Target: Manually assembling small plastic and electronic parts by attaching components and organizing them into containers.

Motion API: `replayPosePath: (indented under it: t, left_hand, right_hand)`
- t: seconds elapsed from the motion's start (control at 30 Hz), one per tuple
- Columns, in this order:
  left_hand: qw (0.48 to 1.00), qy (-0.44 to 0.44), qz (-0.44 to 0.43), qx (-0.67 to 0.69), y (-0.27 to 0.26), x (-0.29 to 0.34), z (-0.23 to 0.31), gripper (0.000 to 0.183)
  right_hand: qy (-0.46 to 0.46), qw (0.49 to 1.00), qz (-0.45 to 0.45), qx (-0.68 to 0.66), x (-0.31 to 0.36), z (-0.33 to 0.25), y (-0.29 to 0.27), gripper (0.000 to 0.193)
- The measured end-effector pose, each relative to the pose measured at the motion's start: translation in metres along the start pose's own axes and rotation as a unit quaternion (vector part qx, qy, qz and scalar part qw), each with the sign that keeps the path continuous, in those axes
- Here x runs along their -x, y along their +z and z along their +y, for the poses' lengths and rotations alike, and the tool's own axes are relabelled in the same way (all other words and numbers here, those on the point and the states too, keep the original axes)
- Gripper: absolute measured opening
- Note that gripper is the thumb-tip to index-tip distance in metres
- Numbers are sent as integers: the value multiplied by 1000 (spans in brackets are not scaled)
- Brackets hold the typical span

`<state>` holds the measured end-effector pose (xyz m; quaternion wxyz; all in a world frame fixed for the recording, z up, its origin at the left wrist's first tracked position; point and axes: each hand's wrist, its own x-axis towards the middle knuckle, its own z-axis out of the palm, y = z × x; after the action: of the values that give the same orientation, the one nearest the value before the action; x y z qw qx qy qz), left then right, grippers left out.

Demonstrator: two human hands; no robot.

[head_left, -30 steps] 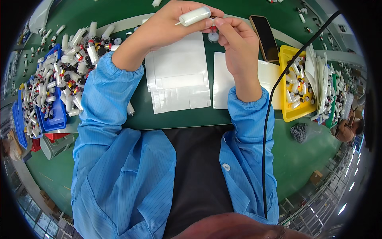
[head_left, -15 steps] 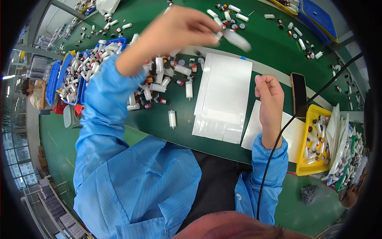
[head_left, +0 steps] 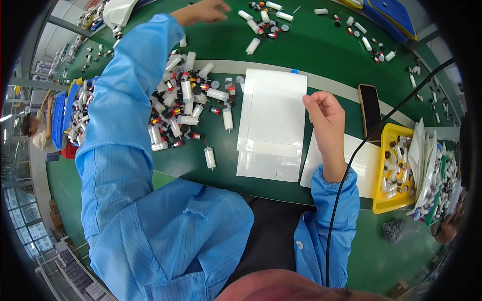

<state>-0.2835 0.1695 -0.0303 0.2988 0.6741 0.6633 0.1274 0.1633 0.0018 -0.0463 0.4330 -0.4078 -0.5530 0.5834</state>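
My left hand [head_left: 207, 11] reaches over the far left of the green table, its fingers stretched out and nothing visible in them. To its right lies a loose group of small white cylinders [head_left: 253, 46] and short black-and-red pieces. My right hand [head_left: 327, 114] is closed, thumb against curled fingers; whether anything is inside is hidden. Its thumb is at the right edge of a stack of white plastic bags [head_left: 271, 110]. A heap of white cylinders [head_left: 187, 91] with black and red parts lies left of the bags. One cylinder [head_left: 209, 157] sits apart near the front edge.
A dark phone [head_left: 370, 109] lies right of my right hand, beside a yellow tray [head_left: 377, 204] of cylinders. A black cable [head_left: 357, 159] hangs across the view. Blue bins [head_left: 61, 118] stand at left, with a person [head_left: 37, 135] beyond. More cylinders [head_left: 366, 44] lie at far right.
My left hand has drawn back left and away from the far group, letting go of a blurred white cylinder. More cylinders lie in that group now. My right hand stays closed; the view has shifted slightly.
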Motion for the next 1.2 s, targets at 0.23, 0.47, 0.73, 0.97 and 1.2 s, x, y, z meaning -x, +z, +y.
replayPosePath:
  t: [0.23,0.47,0.73,0.97,1.2]
  left_hand:
    - [926,287,28,-243,59,-27,70,33]
    - [948,216,-56,-227,8,20,123,29]
    - [894,121,114,417,29,83,149,43]
    - [603,30,-31,796,91,143,206,52]
    - [498,-43,-91,861,136,134,214,57]
  right_hand:
    - [-22,998,-13,56,1,6,1,14]
    - [-87,994,-14,64,2,9,1,17]
    - [-222,849,-268,399,52,3,42,7]
    - [-252,809,-279,452,62,7,44,7]
    - [-188,842,-372,341,50,-14,27,18]
